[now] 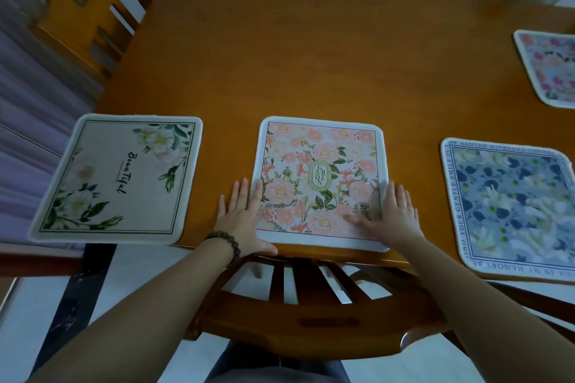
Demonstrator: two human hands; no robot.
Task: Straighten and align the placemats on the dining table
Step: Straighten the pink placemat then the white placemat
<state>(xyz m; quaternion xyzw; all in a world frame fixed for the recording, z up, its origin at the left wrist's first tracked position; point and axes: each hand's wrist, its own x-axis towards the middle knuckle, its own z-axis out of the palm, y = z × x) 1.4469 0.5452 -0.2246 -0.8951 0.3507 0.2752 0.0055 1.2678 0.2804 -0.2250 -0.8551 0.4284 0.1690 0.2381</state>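
Four placemats lie on the wooden dining table (311, 50), seen from the head camera looking down over the near edge. Take the pink mat (320, 177) marked "GARDEN" as the landmark: it sits squarely at the near edge of the table, directly above the back of a wooden chair (311, 314) pushed under the table.

Left of the pink mat, apart from it, lies a cream mat (115, 177) with white flowers and the word "Beautiful"; it is turned a little askew, and its near left corner hangs past the table's edge. Right of the pink mat, also apart from it, lies a blue mat (510, 205) with lettering round its border, slightly rotated. Farther back and to the right of the pink mat, a fourth mat (550, 68) with pink and red flowers is cut off by the frame edge.

Both hands rest flat with fingers spread. The left hand (242, 221), with a bead bracelet (227, 246) on its wrist, lies on the bare wood just beside the pink mat's left border, its thumb along the near corner. The right hand (392, 218) lies over the pink mat's right border near the near right corner, thumb on the print.

A second wooden chair (84, 9) stands at the table's far left side, beside a curtain (28, 96).
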